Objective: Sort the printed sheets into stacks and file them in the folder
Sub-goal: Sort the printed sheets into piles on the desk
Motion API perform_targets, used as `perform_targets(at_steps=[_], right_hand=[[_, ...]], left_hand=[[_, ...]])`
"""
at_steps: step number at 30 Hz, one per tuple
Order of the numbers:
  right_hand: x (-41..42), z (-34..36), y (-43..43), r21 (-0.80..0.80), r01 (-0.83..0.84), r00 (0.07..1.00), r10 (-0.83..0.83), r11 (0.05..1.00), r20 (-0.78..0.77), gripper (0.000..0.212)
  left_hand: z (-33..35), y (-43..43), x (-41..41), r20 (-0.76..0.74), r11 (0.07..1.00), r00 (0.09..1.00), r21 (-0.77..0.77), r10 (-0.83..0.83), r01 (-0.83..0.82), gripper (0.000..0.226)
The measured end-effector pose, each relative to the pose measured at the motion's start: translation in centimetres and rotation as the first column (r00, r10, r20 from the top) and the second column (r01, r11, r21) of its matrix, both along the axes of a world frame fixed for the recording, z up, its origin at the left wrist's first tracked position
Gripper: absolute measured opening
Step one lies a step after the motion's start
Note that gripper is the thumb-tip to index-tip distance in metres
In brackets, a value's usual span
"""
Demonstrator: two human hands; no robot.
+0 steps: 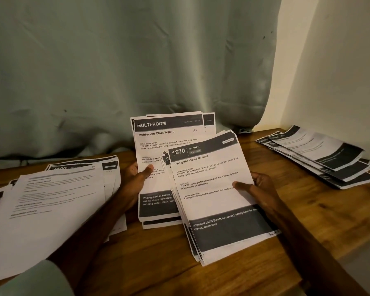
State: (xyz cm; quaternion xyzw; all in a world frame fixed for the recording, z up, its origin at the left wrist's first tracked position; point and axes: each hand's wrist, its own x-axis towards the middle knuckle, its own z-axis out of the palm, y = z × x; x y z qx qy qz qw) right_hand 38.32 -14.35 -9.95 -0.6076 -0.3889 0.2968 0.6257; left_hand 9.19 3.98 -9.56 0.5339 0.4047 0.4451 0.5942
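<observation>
Two bundles of white printed sheets are up off the brown wooden table (233,280), fanned apart, I'd guess to compare headers. Left hand (135,180) pinches the "MULTI-ROOM / Multi-room Cloth Wiping" bundle (169,146); right hand (256,191) grips the "1670 KITCHEN, Peel garlic cloves for prep" bundle (214,189) just beside it. No folder visible.

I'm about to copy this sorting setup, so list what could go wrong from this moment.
1. The right hand pinches a thick, fanned kitchen bundle by one edge; lower sheets could slide out.
2. The left hand holds the Multi-room sheets overlapping that bundle, so categories may mix.
3. The stack at the right lies splayed near the wooden table's edge and might get knocked off.
</observation>
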Motion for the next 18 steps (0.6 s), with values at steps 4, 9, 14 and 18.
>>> perform_targets(at_steps=[4, 9, 14, 18], right_hand=[[0.0, 0.0, 0.0, 0.002, -0.004, 1.0, 0.004, 1.0, 0.0, 0.024], [0.2, -0.2, 0.1, -0.01, -0.003, 1.0, 0.003, 1.0, 0.004, 0.023], [0.2, -0.2, 0.1, -0.019, -0.008, 1.0, 0.008, 1.0, 0.01, 0.025], [0.0, -0.1, -0.1, -0.018, -0.003, 1.0, 0.003, 1.0, 0.006, 0.024]], left_hand=[[0.1, 0.2, 0.1, -0.054, 1.0, 0.998, -0.014, 0.02, -0.021, 0.029], [1.3, 0.6, -0.5, -0.368, 1.0, 0.93, 0.002, -0.009, 0.011, 0.028], [1.9, 1.5, -1.5, -0.496, 0.998, 0.868, 0.064, 0.007, 0.028, 0.032], [1.2, 1.7, -1.4, -0.497, 0.99, 0.86, 0.13, 0.114, -0.056, 0.038]])
